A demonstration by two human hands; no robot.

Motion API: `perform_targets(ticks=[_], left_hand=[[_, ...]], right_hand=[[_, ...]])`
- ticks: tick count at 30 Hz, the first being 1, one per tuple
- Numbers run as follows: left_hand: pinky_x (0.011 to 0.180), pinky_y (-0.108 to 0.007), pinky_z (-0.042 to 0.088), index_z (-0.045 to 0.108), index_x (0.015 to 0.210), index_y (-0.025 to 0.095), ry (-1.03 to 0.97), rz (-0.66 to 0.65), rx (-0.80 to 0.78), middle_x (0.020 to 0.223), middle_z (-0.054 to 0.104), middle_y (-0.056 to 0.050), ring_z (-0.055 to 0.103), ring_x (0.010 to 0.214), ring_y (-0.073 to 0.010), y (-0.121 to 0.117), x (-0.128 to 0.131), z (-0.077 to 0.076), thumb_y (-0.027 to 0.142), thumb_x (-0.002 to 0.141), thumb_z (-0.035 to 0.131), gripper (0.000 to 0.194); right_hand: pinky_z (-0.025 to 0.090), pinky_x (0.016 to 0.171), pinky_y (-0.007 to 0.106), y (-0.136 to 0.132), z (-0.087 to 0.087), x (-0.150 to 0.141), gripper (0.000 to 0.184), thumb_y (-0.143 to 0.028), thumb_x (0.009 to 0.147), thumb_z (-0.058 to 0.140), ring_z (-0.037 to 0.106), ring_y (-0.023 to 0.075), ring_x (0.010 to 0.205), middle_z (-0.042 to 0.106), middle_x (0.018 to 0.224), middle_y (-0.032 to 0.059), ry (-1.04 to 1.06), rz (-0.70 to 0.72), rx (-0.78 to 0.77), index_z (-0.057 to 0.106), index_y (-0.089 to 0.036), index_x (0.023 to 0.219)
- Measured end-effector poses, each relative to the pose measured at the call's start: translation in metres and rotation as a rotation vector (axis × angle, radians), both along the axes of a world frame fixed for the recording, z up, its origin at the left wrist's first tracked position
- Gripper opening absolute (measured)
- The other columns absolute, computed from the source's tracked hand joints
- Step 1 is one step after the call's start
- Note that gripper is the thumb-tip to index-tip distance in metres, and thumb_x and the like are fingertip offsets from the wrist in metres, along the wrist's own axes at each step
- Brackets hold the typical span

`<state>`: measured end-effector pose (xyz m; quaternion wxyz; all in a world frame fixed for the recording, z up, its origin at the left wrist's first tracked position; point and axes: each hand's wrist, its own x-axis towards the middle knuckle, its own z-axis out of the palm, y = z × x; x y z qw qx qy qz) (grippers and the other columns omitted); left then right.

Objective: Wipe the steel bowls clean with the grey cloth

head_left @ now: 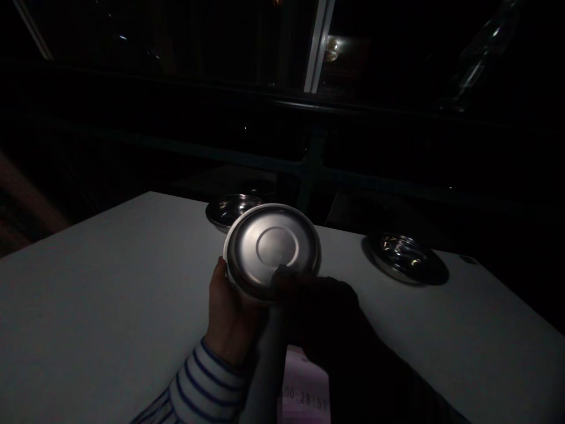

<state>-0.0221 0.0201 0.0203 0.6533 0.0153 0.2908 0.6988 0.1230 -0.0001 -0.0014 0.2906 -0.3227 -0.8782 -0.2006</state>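
Observation:
My left hand (232, 318), in a striped sleeve, grips a round steel bowl (251, 241) by its lower left rim. The bowl is tilted up, its ringed underside facing me. My right hand (326, 306) is in deep shadow. Its fingers are bunched against the lower right part of the bowl's underside. A small greyish tip shows at those fingers; whether it is a fingertip or something held I cannot tell.
Behind the held bowl, a second steel bowl (227, 209) stands near the table's far edge. Another steel bowl (408, 259) is at the right on the white table (97, 294). A lit screen with digits (304, 383) shows below my hands. Dark railings and window frames lie beyond.

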Motion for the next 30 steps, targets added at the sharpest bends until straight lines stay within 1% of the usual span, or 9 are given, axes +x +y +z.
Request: perform_targets(ticks=[4, 9, 13, 15, 18, 20, 24, 26, 30], left_hand=[[0.076, -0.036, 0.053, 0.062, 0.109, 0.010, 0.042, -0.007, 0.006, 0.089, 0.070, -0.012, 0.066, 0.084, -0.0238, -0.001, 0.001, -0.003, 0.032, 0.087, 0.038, 0.040], [0.074, -0.034, 0.054, 0.063, 0.105, 0.010, -0.037, -0.057, -0.016, 0.082, 0.071, -0.010, 0.066, 0.076, -0.0216, -0.003, 0.001, -0.002, 0.033, 0.086, 0.042, 0.036], [0.076, -0.034, 0.054, 0.061, 0.109, 0.009, -0.010, -0.001, -0.005, 0.087, 0.071, -0.011, 0.066, 0.084, -0.0223, 0.001, 0.000, -0.001, 0.031, 0.087, 0.038, 0.038], [0.077, -0.035, 0.054, 0.061, 0.110, 0.009, -0.010, -0.015, -0.011, 0.088, 0.071, -0.011, 0.066, 0.086, -0.0231, 0.001, 0.000, -0.001, 0.030, 0.088, 0.037, 0.039], [0.077, -0.036, 0.054, 0.061, 0.111, 0.010, -0.016, -0.056, -0.014, 0.088, 0.071, -0.011, 0.066, 0.086, -0.0243, -0.002, 0.000, 0.000, 0.028, 0.086, 0.040, 0.037], [0.077, -0.035, 0.054, 0.059, 0.113, 0.010, -0.004, -0.049, -0.004, 0.089, 0.071, -0.011, 0.066, 0.086, -0.0239, -0.004, 0.000, 0.001, 0.026, 0.086, 0.041, 0.037], [0.074, -0.035, 0.054, 0.055, 0.119, 0.008, 0.029, -0.024, 0.025, 0.091, 0.070, -0.012, 0.066, 0.083, -0.0225, -0.003, -0.001, 0.003, 0.026, 0.088, 0.036, 0.041], [0.072, -0.035, 0.054, 0.054, 0.119, 0.008, 0.014, -0.036, 0.026, 0.089, 0.071, -0.012, 0.067, 0.079, -0.0219, -0.002, 0.000, 0.002, 0.027, 0.089, 0.034, 0.041], [0.070, -0.034, 0.055, 0.055, 0.118, 0.011, -0.048, -0.088, -0.003, 0.084, 0.071, -0.010, 0.067, 0.073, -0.0205, -0.003, 0.000, 0.000, 0.027, 0.089, 0.035, 0.039]], right_hand=[[0.051, 0.062, 0.034, 0.006, -0.001, 0.001, 0.037, -0.028, 0.087, 0.045, 0.063, 0.0221, 0.084, 0.066, 0.107, 0.0089, 0.024, -0.043, -0.010, 0.051, -0.017, 0.122], [0.049, 0.070, 0.038, 0.001, 0.000, -0.011, 0.037, -0.028, 0.089, 0.045, 0.062, 0.0227, 0.091, 0.066, 0.109, 0.0077, -0.053, 0.020, -0.005, 0.051, -0.017, 0.123], [0.049, 0.061, 0.037, 0.000, 0.004, -0.004, 0.039, -0.029, 0.087, 0.046, 0.062, 0.0214, 0.077, 0.067, 0.101, 0.0063, 0.005, -0.054, -0.086, 0.050, -0.018, 0.124], [0.049, 0.064, 0.037, 0.000, 0.004, -0.003, 0.041, -0.031, 0.087, 0.047, 0.062, 0.0220, 0.082, 0.065, 0.107, 0.0070, 0.032, -0.053, -0.083, 0.049, -0.018, 0.125], [0.048, 0.070, 0.039, 0.000, 0.003, -0.007, 0.037, -0.030, 0.089, 0.045, 0.061, 0.0227, 0.092, 0.063, 0.114, 0.0080, 0.002, 0.008, -0.004, 0.050, -0.016, 0.123], [0.048, 0.069, 0.037, 0.001, 0.007, -0.008, 0.034, -0.029, 0.088, 0.046, 0.062, 0.0209, 0.085, 0.065, 0.109, 0.0071, -0.026, 0.024, -0.005, 0.053, -0.017, 0.120], [0.047, 0.061, 0.031, 0.006, 0.014, -0.002, 0.029, -0.028, 0.087, 0.048, 0.063, 0.0177, 0.072, 0.069, 0.094, 0.0042, 0.033, -0.053, -0.110, 0.056, -0.020, 0.113], [0.048, 0.065, 0.031, 0.007, 0.011, -0.001, 0.028, -0.027, 0.088, 0.046, 0.063, 0.0174, 0.076, 0.068, 0.097, 0.0045, 0.069, -0.043, -0.091, 0.057, -0.021, 0.113], [0.047, 0.080, 0.038, 0.008, -0.004, -0.002, 0.035, -0.031, 0.088, 0.046, 0.059, 0.0213, 0.097, 0.063, 0.115, 0.0046, 0.045, 0.056, 0.020, 0.053, -0.024, 0.121]])
